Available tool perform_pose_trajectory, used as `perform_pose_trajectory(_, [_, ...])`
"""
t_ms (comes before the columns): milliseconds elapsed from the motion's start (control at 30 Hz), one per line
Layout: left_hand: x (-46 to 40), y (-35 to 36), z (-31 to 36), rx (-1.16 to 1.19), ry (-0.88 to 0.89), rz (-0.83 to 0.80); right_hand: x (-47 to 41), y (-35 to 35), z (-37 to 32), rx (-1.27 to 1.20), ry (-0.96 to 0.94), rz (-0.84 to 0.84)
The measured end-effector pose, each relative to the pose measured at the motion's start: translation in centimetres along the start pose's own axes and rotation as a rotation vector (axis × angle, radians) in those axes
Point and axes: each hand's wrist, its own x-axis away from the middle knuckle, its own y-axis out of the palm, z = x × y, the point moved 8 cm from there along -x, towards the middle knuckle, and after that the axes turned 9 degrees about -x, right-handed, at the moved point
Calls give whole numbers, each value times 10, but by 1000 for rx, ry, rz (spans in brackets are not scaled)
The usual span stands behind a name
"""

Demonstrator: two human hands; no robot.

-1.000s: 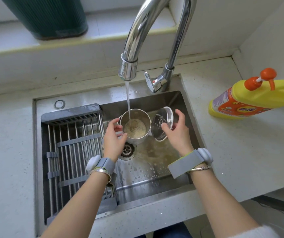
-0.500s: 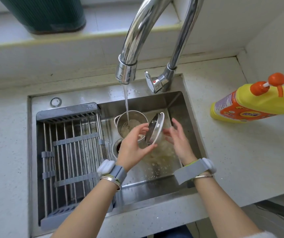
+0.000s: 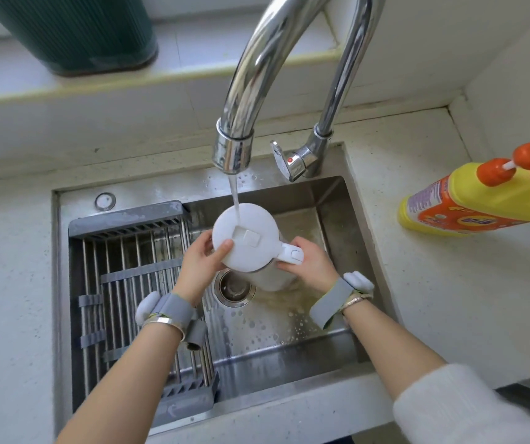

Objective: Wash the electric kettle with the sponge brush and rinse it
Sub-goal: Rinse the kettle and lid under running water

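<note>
1. Electric kettle [image 3: 250, 251]: white, lid closed, held over the sink [image 3: 330, 331] just above the drain [image 3: 233, 288].
2. Tap [image 3: 233, 149] running; the stream lands on the lid top.
3. Left hand [image 3: 201, 262]: grasping the kettle's left side, thumb laid on the lid edge.
4. Right hand [image 3: 313, 262]: fingers curled around the kettle's handle [image 3: 292, 253].
5. Grey drying rack [image 3: 129, 283] spans the sink's left part.
6. Yellow detergent bottle [image 3: 481, 203] with orange pump lies on the worktop [image 3: 433, 283], right of the sink.
7. Sponge brush: not seen.
</note>
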Motion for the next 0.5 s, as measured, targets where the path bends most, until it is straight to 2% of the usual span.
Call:
perform_pose_trajectory(133, [4, -9, 3, 128, -44, -20, 16, -7, -24, 145, -114, 68])
perform_pose_trajectory(200, [1, -15, 11, 110, -19, 9, 17, -5, -37, 276, -141, 106])
perform_pose_trajectory(300, [2, -21, 17, 43, 31, 9, 12, 1, -49, 421, -102, 7])
perform_pose_trajectory(500, [15, -28, -1, 163, -57, 37, 37, -5, -64, 369, -182, -47])
